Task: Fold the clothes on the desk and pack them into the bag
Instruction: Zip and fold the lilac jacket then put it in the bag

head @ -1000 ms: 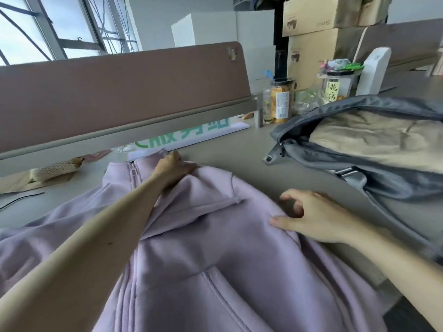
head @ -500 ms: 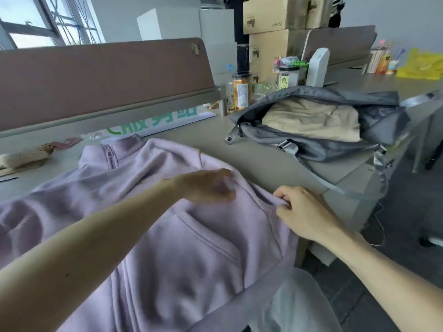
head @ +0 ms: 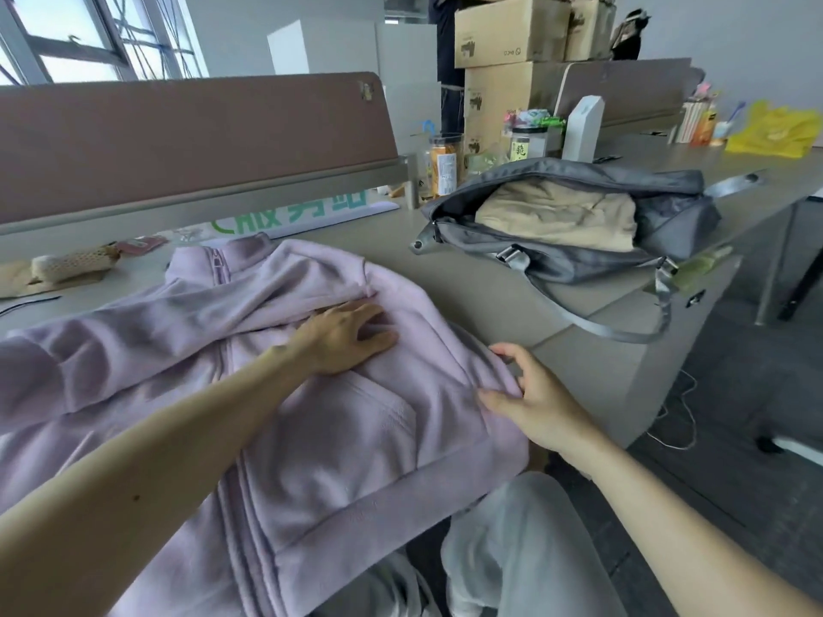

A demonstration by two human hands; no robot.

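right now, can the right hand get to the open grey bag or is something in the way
Probably yes. The right hand grips the side edge of the lilac jacket, and only bare desk lies between it and the grey bag, whose top is open. It would first have to let go.

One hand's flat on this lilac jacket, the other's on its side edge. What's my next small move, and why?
Probably lift that edge and fold it over toward the zipper. Your left hand lies flat on the lilac jacket, pinning it, your right hand pinches its side edge, and the jacket lies spread wide beside the open grey bag.
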